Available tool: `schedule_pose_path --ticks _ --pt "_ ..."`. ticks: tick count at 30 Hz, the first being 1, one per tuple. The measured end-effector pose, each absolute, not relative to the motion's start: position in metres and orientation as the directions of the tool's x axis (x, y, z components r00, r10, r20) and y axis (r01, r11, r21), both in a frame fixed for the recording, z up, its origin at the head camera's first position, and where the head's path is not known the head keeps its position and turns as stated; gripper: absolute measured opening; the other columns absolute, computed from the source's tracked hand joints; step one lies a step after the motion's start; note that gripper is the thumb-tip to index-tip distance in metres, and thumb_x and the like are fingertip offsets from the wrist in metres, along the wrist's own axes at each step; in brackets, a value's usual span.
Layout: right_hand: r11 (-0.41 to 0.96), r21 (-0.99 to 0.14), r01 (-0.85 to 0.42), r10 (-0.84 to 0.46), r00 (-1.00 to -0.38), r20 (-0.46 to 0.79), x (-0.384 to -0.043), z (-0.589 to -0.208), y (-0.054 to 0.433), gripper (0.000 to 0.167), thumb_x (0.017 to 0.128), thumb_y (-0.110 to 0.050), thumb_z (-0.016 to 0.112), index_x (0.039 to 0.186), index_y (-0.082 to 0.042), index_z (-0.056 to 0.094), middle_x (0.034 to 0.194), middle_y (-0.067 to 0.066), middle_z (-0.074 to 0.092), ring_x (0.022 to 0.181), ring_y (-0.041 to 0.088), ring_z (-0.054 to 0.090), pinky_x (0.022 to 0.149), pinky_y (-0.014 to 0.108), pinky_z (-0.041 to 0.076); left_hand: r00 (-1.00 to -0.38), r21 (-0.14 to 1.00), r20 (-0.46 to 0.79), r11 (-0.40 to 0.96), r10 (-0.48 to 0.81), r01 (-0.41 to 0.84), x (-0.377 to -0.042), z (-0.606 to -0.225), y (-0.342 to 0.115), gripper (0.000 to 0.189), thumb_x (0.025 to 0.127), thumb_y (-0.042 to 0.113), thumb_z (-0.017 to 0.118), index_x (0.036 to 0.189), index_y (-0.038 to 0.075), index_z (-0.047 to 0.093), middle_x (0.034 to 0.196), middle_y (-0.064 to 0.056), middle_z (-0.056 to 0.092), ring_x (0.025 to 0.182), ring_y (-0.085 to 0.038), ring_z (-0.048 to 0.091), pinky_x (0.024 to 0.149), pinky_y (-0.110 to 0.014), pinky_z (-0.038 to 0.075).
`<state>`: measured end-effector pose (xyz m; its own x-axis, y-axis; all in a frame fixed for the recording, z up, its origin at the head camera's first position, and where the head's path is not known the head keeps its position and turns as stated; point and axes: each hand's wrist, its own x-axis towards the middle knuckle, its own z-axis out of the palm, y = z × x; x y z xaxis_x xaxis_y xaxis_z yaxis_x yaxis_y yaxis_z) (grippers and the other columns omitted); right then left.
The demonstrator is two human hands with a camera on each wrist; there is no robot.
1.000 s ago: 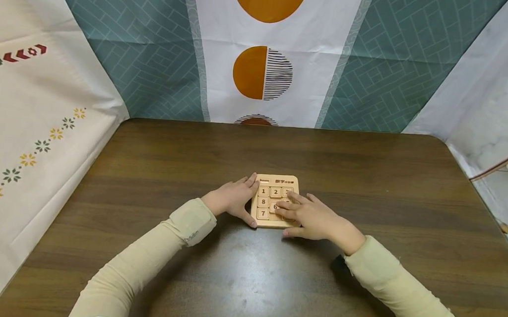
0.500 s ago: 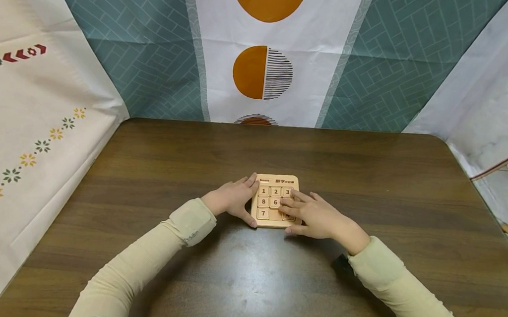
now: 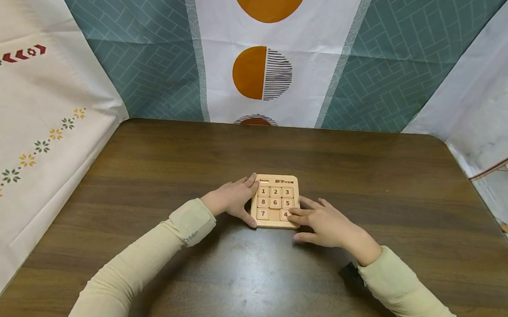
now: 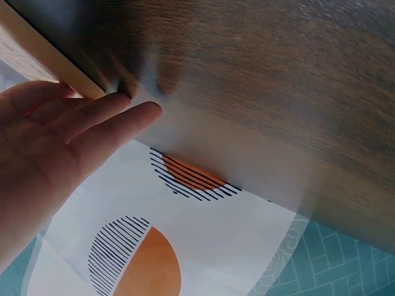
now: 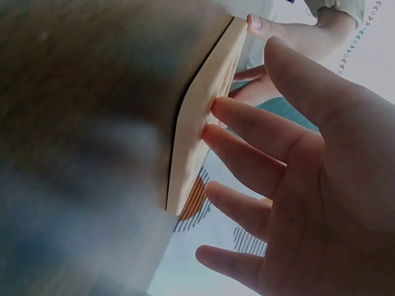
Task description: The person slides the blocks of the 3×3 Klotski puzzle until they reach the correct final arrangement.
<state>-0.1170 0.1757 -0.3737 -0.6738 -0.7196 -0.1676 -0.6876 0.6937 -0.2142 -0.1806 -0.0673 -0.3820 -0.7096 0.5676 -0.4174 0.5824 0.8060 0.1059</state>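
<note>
A light wooden number-slide puzzle (image 3: 275, 225) lies flat on the table. Its tiles read 1, 2, 3 on top, 8, 6, 5 in the middle, then 7, a gap, and 4 below. My left hand (image 3: 235, 198) rests along the puzzle's left edge, thumb at the near corner, fingers towards the far one. Two fingertips of my right hand (image 3: 327, 226) touch the tile marked 4 (image 3: 285, 214) at its right side. In the right wrist view, the fingers (image 5: 247, 126) reach over the puzzle's raised edge, nearly straight and spread.
The brown wooden table (image 3: 168, 162) spreads around the puzzle. Behind it hangs a green and white patterned cloth (image 3: 144, 70), with pale cloths at both sides. A small black object (image 3: 352, 273) shows beneath the right wrist's band.
The 6 tile has slid up from between the lower rows into the middle row. My right hand has drawn back to the right, uncovering 3, 5 and 4. The left hand has stayed put.
</note>
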Motion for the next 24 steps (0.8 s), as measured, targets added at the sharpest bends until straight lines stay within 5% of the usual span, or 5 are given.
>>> schedule_pose_path --ticks 24 --pt "0.668 -0.205 -0.715 -0.743 -0.654 -0.143 -0.117 -0.375 0.160 0.057 0.086 -0.043 0.057 0.132 -0.010 0.051 0.138 0.009 0.043 0.130 0.035 0.029 0.094 0.060 0.029 -0.711 0.097 -0.416 0.805 0.567 0.585 -0.181 -0.383 -0.067 0.119 0.064 0.067 0.066 0.144 -0.003 0.014 0.149 -0.021 0.002 0.133 -0.037 0.019 0.100 -0.050 0.029"
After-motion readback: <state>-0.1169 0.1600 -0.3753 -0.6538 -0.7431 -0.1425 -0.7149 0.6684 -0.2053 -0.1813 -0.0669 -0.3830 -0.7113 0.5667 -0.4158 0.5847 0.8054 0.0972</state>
